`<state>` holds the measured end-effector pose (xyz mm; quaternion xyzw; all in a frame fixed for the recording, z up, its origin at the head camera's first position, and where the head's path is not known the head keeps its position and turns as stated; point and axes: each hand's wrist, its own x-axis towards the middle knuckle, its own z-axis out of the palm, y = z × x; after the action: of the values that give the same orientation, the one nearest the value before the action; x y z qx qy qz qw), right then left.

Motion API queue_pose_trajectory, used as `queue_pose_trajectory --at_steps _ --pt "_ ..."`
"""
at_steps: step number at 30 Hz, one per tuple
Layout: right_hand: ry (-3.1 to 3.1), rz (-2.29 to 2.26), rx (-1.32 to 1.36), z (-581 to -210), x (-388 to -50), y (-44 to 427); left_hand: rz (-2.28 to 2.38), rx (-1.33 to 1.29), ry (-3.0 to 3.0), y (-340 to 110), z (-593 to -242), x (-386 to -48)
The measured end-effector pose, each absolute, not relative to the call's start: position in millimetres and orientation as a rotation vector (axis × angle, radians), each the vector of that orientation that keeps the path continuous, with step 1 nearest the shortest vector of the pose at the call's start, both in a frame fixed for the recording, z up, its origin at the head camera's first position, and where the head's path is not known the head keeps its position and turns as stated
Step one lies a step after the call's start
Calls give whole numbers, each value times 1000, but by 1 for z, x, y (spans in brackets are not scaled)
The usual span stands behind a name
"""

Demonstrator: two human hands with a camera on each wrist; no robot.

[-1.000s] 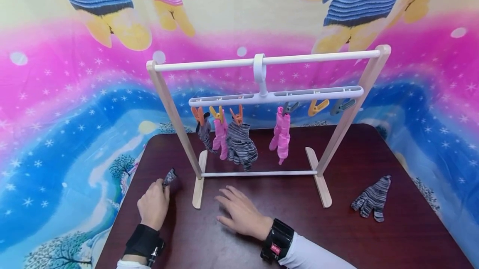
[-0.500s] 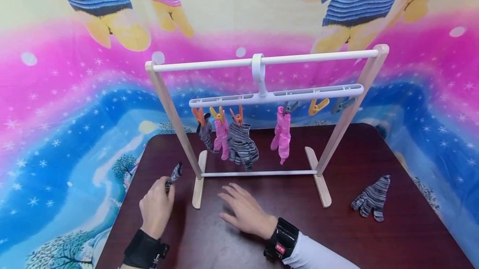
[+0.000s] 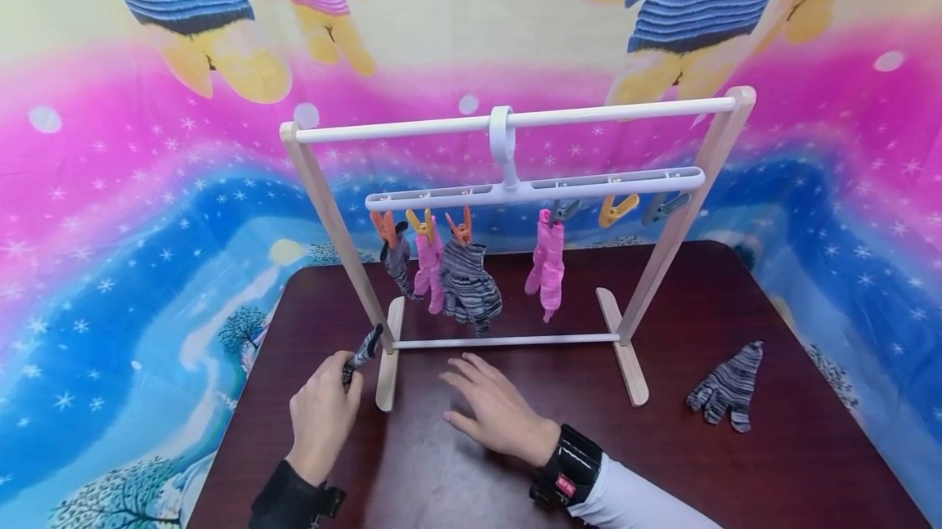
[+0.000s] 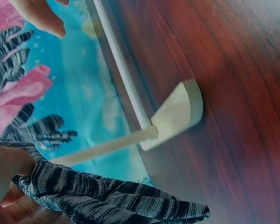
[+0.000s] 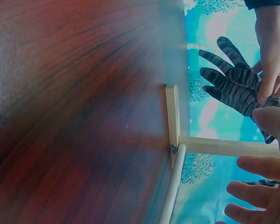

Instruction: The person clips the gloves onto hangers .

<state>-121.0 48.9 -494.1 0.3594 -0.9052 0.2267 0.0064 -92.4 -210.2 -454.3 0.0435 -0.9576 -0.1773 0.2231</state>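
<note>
My left hand (image 3: 324,414) pinches a black-and-grey striped knit glove (image 3: 363,353) near its cuff, close to the rack's left foot. In the right wrist view the glove's (image 5: 238,86) fingers dangle loose. My right hand (image 3: 500,414) is held with spread fingers in front of the rack, gripping nothing. A white hanger (image 3: 603,186) hangs from the rack's top bar. Clips on it hold a striped glove (image 3: 397,259) at the far left, a narrow pink knit piece (image 3: 428,275), a wider striped glove (image 3: 471,288) and another pink knit piece (image 3: 548,267).
The wooden rack (image 3: 316,194) stands on a dark red table (image 3: 471,480). A yellow clip (image 3: 618,210) and a grey-blue clip (image 3: 666,208) at the hanger's right end hold nothing. One more striped glove (image 3: 728,386) lies on the table at right. A patterned cloth hangs behind.
My left hand has moved right and slightly away from the table's left edge, carrying the striped glove to the rack's left post. The right hand has shifted slightly right.
</note>
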Motion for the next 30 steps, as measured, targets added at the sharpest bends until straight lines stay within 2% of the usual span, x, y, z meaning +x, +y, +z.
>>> queue_pose_trajectory --at_steps 30 --pt "-2857 849 997 -504 -125 77 -485 -184 -2681 -143 -471 -90"
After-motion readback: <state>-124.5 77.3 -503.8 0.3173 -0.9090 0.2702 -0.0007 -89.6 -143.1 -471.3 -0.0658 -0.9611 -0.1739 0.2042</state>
